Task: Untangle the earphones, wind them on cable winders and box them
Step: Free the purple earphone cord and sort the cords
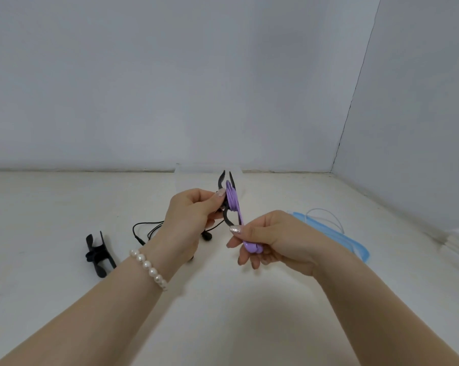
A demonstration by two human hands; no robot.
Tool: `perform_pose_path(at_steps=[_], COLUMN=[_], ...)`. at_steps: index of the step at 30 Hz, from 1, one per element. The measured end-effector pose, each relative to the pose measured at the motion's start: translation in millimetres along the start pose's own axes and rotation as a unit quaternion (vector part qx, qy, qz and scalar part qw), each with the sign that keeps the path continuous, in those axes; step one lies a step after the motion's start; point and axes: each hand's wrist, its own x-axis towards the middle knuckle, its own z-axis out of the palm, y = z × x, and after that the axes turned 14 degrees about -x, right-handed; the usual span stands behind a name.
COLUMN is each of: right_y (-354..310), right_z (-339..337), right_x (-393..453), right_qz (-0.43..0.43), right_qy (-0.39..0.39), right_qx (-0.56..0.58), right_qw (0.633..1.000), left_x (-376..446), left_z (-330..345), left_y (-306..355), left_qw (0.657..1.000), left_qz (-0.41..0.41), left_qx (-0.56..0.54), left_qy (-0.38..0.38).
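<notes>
Purple earphones (233,200) are coiled around a black cable winder (226,207) pinched in my left hand (194,215) above the table (64,207); my right hand (270,240) grips their loose end, with black earphones (149,229) and a spare winder (99,253) lying below.

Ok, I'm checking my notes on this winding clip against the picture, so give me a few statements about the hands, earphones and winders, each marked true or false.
1. The left hand grips a black winder wrapped with purple cable. True.
2. The right hand holds nothing. False: it pinches the free end of the purple cable, with the purple earbuds in its fingers.
3. A second black winder lies on the table to the left of the left arm. True.
4. The black earphones are already wound on a winder. False: they lie loose on the table behind the left hand.
5. A pearl bracelet sits on the right wrist. False: it is on the left wrist.
</notes>
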Motion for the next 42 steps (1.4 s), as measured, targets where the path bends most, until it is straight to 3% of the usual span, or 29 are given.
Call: perform_pose_path(at_steps=[4, 8, 14, 19, 24, 28, 33, 42], right_y=[1.4, 1.0, -1.3, 2.4, 3.0, 9.8, 15.8, 25.3], right_z=[-0.6, -4.1, -2.4, 6.1, 8.9, 12.2, 3.8, -6.3], right_x=[-0.8, -3.9, -3.8, 4.3, 7.6, 13.8, 14.3, 16.6], right_qz=[0.02, -0.014, -0.051, -0.058, -0.064, -0.071, -0.058, -0.025], right_qy=[-0.012, 0.017, 0.079, 0.098, 0.092, 0.104, 0.116, 0.103], right_qx=[-0.024, -0.055, -0.137, -0.279, -0.333, -0.299, -0.22, -0.168], right_qw=[0.999, 0.998, 0.986, 0.954, 0.936, 0.946, 0.967, 0.98], left_x=[-3.4, -4.2, -0.8, -0.3, -2.2, -3.1, -4.6, -11.5], left_z=[1.7, 2.1, 1.6, 2.9, 4.2, 3.0, -1.9, 0.2], left_y=[-0.6, -2.4, -4.6, -5.3, -4.9, -2.0, -0.2, -7.7], left_qw=[1.0, 0.999, 0.994, 0.998, 0.997, 0.989, 0.972, 0.943], left_qz=[0.013, 0.012, 0.089, 0.03, 0.001, -0.079, -0.138, -0.177], left_qx=[0.0, -0.011, 0.022, -0.033, -0.067, -0.097, -0.018, 0.077], left_qy=[-0.024, -0.033, 0.051, 0.045, 0.037, -0.072, -0.191, -0.271])
